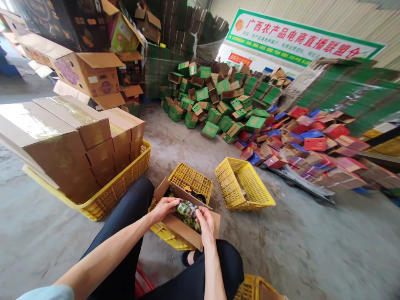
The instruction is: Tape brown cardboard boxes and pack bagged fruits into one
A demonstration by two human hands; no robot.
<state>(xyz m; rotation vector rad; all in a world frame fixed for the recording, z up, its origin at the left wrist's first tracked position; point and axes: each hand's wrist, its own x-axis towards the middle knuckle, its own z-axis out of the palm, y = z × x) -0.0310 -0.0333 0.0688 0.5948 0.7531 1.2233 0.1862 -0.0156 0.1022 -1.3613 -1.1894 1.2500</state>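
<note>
Stretched between my two hands is a clear plastic bag with green, dark-spotted produce [186, 209] inside; its exact kind I cannot make out. My left hand [163, 209] pinches one end of the bag, and my right hand [206, 221] grips the other. Directly below sits an open cardboard box [181, 230] with more bagged green produce [194, 225] in it. The box rests on a yellow plastic crate [167, 237] between my knees. Behind the box, a black and orange tool [195, 193], perhaps a tape dispenser, lies on a yellow crate [187, 177].
To the left, a large yellow crate [117, 179] holds several taped cartons [59, 146]. Another yellow crate [240, 183] stands ahead on the right. Piles of green boxes [206, 96] and red-blue boxes [312, 143] lie farther back. A crate [250, 287] is near my right knee.
</note>
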